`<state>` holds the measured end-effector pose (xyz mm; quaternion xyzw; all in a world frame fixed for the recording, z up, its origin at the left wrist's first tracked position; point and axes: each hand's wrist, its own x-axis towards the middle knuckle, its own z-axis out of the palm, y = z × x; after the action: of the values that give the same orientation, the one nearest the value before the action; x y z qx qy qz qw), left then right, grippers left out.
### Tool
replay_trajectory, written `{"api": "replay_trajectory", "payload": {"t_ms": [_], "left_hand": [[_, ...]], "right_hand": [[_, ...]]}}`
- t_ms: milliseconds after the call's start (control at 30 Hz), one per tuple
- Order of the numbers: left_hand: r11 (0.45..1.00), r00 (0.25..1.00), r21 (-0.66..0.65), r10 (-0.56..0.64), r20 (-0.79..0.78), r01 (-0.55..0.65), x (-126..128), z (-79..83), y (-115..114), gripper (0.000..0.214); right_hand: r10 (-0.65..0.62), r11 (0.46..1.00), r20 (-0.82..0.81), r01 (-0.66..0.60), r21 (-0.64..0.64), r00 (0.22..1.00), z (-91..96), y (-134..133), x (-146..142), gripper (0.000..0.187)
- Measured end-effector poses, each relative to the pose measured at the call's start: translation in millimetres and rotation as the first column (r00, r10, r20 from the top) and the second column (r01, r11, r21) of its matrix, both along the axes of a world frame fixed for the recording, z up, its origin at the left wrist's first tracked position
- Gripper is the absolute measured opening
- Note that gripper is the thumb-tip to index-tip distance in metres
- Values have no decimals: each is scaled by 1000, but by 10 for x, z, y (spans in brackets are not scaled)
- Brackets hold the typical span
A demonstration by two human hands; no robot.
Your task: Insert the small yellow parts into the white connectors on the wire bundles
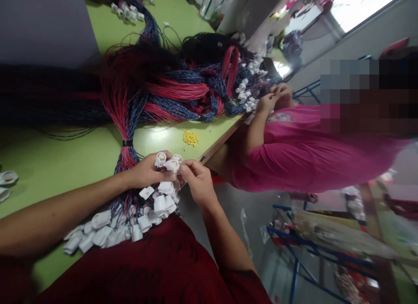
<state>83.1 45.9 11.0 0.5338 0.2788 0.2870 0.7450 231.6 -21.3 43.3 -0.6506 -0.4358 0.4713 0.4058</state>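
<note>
The left hand (152, 171) pinches white plugs (173, 165) while the right hand (199, 182) has its fingertips against them, whether gripping I cannot tell; the plugs look light, stiff and smooth, best held by their sides, with softer wires (126, 157) beside the left hand, and no writing is readable.

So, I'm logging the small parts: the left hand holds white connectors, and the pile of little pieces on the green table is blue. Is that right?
Not quite: the pile of little pieces is yellow, as the head view shows. The left hand does hold white connectors, and the table is green.
</note>
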Motion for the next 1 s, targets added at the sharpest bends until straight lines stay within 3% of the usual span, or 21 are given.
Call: {"api": "replay_trajectory", "payload": {"t_ms": [100,233,400,600,700,800,833,900,1000], "left_hand": [[997,999,-68,-31,-37,29,-12,22,31,29],[989,998,-147,17,-65,-26,-12,2,80,25],[940,1000,-341,3,-26,-12,-38,14,126,32],[898,998,-438,-24,50,44,-64,24,181,40],[902,998,-430,-33,45,49,-60,26,189,41],[919,999,-392,-32,38,44,-49,37,175,36],[927,999,-373,-30,39,43,-47,37,167,34],[941,999,-338,-19,40,31,-47,25,153,30],[947,1000,-320,-3,24,10,-50,-6,140,28]], "right_hand": [[-91,993,173,77,88,981,-142,75,131,25],[-256,954,492,135,267,832,-359,211,341,21],[-151,960,673,-55,275,724,-490,397,464,19],[-16,967,768,-185,174,641,-562,558,457,16],[-71,977,668,-83,196,741,-490,525,420,16],[-103,991,294,73,111,950,-291,406,323,16],[-97,994,135,89,61,986,-210,358,278,15],[-76,997,-102,79,22,992,-59,271,184,16],[-70,997,-192,74,14,979,72,189,70,19]]}}
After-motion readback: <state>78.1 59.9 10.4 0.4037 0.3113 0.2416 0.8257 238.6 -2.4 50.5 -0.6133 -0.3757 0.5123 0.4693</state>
